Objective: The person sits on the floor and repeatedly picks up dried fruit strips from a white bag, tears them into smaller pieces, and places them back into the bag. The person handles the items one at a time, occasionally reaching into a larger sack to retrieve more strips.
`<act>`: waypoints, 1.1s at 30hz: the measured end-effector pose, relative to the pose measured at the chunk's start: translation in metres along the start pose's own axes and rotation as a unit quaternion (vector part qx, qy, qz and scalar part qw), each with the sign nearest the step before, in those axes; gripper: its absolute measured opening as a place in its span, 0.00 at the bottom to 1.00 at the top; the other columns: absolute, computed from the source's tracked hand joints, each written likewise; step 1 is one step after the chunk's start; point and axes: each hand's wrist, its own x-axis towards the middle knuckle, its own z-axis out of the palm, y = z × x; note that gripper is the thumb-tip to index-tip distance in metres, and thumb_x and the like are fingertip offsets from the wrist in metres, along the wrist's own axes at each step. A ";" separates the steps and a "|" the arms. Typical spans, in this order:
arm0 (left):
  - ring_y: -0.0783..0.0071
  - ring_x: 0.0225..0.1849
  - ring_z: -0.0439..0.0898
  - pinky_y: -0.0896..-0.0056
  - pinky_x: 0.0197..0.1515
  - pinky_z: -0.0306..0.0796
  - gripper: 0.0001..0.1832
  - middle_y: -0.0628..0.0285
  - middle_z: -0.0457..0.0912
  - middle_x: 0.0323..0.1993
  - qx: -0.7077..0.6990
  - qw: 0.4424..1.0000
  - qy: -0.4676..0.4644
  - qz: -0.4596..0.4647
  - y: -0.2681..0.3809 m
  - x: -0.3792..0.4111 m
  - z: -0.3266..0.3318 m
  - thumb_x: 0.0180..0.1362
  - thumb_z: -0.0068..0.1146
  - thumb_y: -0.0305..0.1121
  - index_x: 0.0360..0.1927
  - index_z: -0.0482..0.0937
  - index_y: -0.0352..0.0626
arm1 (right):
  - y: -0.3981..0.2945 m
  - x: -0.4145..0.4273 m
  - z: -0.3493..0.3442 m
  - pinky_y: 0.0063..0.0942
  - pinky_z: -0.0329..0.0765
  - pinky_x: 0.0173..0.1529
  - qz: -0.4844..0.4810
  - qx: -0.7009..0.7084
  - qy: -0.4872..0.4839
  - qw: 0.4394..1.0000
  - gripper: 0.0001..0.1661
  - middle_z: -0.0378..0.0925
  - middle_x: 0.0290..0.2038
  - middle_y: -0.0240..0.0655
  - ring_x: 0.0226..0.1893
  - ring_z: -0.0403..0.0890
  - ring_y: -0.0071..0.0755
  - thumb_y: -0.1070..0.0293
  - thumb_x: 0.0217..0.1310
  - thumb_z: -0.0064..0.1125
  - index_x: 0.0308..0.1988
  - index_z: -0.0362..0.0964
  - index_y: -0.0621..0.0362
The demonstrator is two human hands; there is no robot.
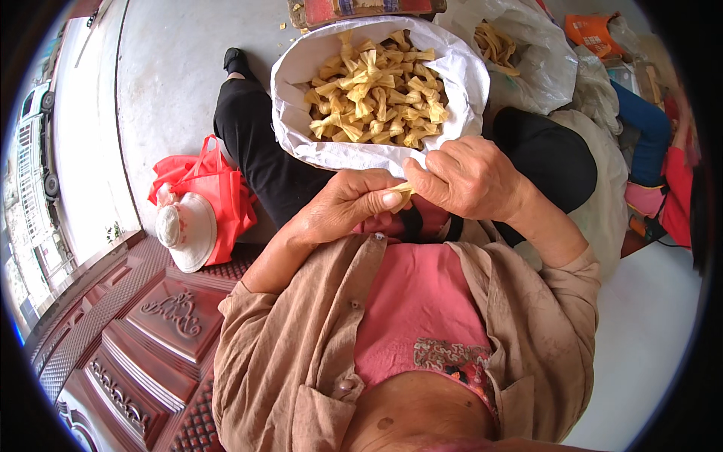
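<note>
Both hands meet just below the rim of a white woven sack. My left hand point(361, 200) pinches a short yellow strip point(404, 194), apparently tofu skin, between thumb and fingers. My right hand point(471, 178) is closed at the strip's other side, its fingers curled in; most of the strip is hidden by the hands. Beyond them, the white sack point(294, 85) stands with its edge rolled down. Inside lies a heap of knotted yellow tofu-skin pieces point(378, 93) with flared ends.
A clear plastic bag point(542, 73) with loose yellow strips point(497, 45) stands at upper right. A red wooden stool point(367, 10) is behind the sack. To the left, a white hat point(186, 231) leans on a red bag point(226, 192) near a brown panelled door point(175, 316). Another person point(649, 130) sits far right.
</note>
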 end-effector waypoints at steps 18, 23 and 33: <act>0.77 0.18 0.73 0.75 0.22 0.65 0.17 0.57 0.80 0.21 -0.190 0.958 -0.066 0.205 0.040 -0.035 0.002 0.63 0.59 0.40 0.29 0.83 0.34 | 0.037 -0.002 -0.007 0.30 0.71 0.24 0.063 0.125 0.132 0.981 0.13 0.74 0.26 0.36 0.22 0.75 0.37 0.69 0.56 0.60 0.42 0.72 0.62; 0.44 0.47 0.76 0.49 0.51 0.71 0.15 0.48 0.79 0.43 -0.204 0.932 -0.058 0.295 0.036 -0.021 -0.016 0.62 0.60 0.42 0.33 0.84 0.40 | 0.006 0.004 0.034 0.30 0.78 0.39 0.180 0.488 0.031 0.853 0.10 0.78 0.33 0.39 0.35 0.82 0.39 0.72 0.63 0.58 0.44 0.71 0.62; 0.65 0.51 0.75 0.58 0.60 0.66 0.07 0.64 0.77 0.46 0.646 0.676 0.162 0.316 0.038 0.003 -0.004 0.43 0.61 0.33 0.28 0.82 0.47 | 0.003 0.012 0.014 0.09 0.64 0.28 0.386 0.802 -0.115 0.441 0.21 0.70 0.33 0.21 0.27 0.68 0.10 0.62 0.71 0.52 0.59 0.69 0.57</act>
